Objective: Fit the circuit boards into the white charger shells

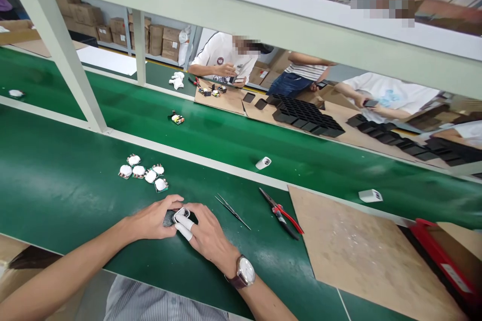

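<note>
Both of my hands meet on the green table near its front edge. My left hand (156, 218) and my right hand (205, 233) pinch one small dark part with a white face (179, 214) between their fingertips. White finger cots cover two fingers of the right hand, and a watch sits on that wrist. A cluster of several small white-topped parts (145, 171) lies just beyond my left hand. Thin tweezers (232, 211) and red-handled cutters (281, 213) lie to the right of my right hand.
A brown board (361, 256) lies on the table at the right, next to a red bin (444, 261). White housings (263, 163) (370, 195) and a small circuit part (177, 119) ride the green belt. Across it, other people handle black trays (309, 116).
</note>
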